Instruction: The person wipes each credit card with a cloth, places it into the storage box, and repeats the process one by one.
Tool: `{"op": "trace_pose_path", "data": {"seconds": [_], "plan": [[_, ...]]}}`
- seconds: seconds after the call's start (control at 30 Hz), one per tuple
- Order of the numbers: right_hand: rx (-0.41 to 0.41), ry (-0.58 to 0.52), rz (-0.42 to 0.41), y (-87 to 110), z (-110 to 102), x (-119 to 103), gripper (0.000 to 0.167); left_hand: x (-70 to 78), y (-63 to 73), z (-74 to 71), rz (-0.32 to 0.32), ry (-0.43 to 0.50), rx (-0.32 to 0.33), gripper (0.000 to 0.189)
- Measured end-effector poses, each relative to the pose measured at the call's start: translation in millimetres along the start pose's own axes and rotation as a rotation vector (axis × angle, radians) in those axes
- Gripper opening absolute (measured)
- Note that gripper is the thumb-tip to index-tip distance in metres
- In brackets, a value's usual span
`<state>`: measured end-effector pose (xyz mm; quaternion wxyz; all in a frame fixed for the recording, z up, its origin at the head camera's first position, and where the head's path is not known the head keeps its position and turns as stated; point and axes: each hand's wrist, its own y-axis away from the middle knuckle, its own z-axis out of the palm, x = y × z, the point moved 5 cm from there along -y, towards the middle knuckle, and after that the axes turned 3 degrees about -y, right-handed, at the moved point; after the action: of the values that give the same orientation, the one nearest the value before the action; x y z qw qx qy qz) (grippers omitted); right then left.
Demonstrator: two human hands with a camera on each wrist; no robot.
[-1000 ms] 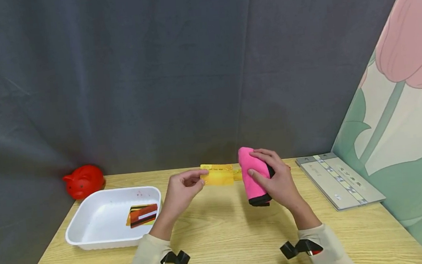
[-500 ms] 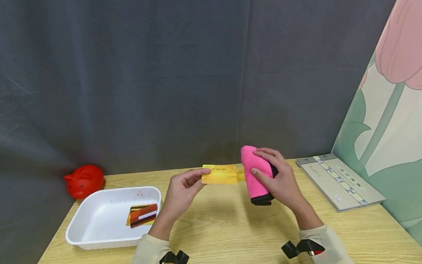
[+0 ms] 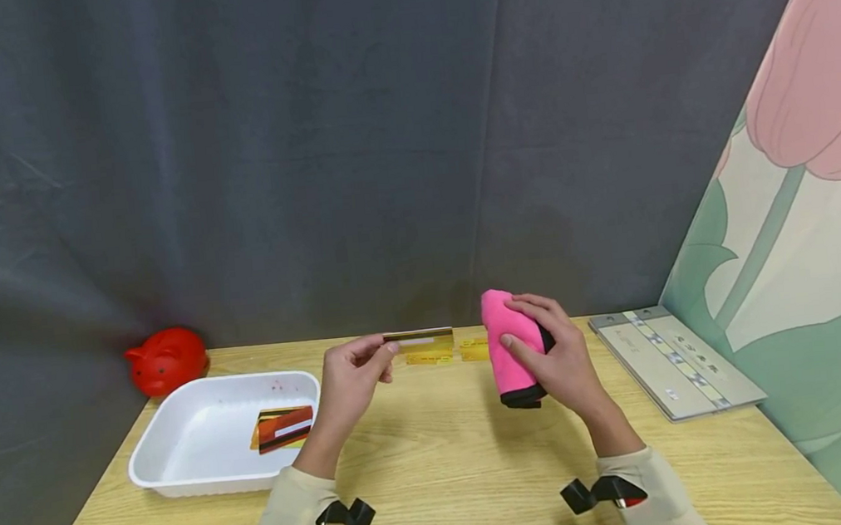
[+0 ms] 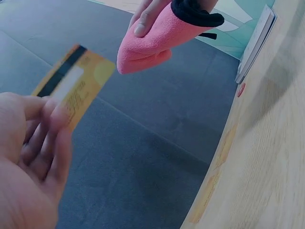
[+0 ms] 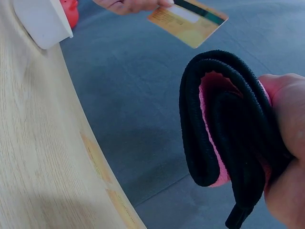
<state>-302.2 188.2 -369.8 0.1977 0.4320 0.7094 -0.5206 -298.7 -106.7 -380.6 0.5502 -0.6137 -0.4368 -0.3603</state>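
My left hand pinches a yellow bank card by one end. The card's back, with a dark stripe and a white strip, shows in the left wrist view. My right hand grips a folded pink cloth with black edging, held above the table. The cloth's folded layers face the camera in the right wrist view. Card and cloth are apart. Beyond the hands, two yellow cards lie flat on the table near its back edge; the held card and the cloth partly hide them in the head view.
A white tray with several cards stands at the left. Behind it sits a red piggy bank. A grey ring-bound book lies at the right. A small red object lies near the book. A dark curtain hangs behind.
The card in my left hand has turned from its printed front to its striped back and moved slightly left. My right hand with the cloth shifted slightly right, then stayed still.
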Motion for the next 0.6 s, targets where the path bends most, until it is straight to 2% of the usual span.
{"op": "trace_pose_path", "data": {"seconds": [0.1,0.2,0.4,0.53,0.6], "plan": [[-0.003,0.002,0.006,0.2,-0.1,0.4,0.047,-1.3,-1.1,-3.9,-0.008,-0.085,0.063,0.017],[-0.005,0.002,0.008,0.1,-0.1,0.0,0.048,-1.5,-1.7,-4.7,-0.024,-0.108,0.077,0.019],[-0.007,0.007,0.012,-0.5,-0.7,-0.6,0.048,-3.4,-1.4,-2.3,-0.12,-0.045,0.024,0.033],[-0.009,0.01,0.013,-0.2,-0.8,0.3,0.048,-4.8,-2.9,-0.7,-0.115,-0.002,-0.005,0.037],[-0.01,0.009,0.014,0.3,-0.8,1.2,0.048,-4.5,-3.4,-0.2,-0.095,0.017,-0.008,0.033]]}}
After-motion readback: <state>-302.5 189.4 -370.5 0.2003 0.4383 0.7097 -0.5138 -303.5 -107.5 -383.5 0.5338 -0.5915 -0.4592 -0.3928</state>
